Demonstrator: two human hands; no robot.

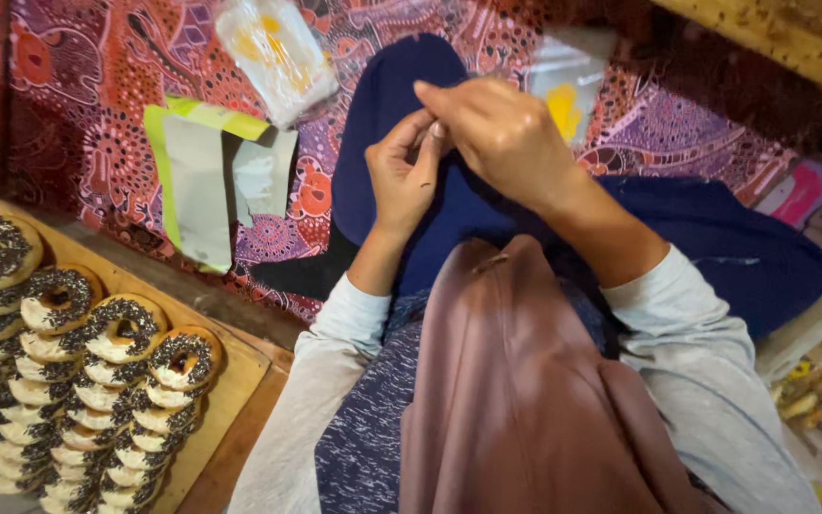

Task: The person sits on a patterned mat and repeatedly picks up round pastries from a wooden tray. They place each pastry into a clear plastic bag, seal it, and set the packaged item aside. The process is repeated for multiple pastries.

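Nearest to you, a brownish-mauve cloth (516,400) hangs down your front between your pale grey sleeves (687,352), and to your near left a wooden tray (230,381) holds rows of ring doughnuts (97,371) topped with dark sprinkles, overlapped so that many fit side by side within easy reach. Above your lap, your two hands meet over your dark blue trouser leg (401,95). Your left hand (401,176) is raised with its fingers curled in toward the palm, and your right hand (501,133) comes across from the right, its thumb and forefinger pressed together right at the left hand's fingertips. You seem to pinch something very small or thin there, but what it is cannot be told; it sits where the two sets of fingertips touch, held up close, likely for a better view. Further out on the patterned red and purple cloth (78,86) that covers the floor lie a folded green and white packet (197,181) to the left, a clear plastic bag (273,52) with yellow inside beyond it, and a second clear bag (563,81) far right of your knee, all apart from your hands.
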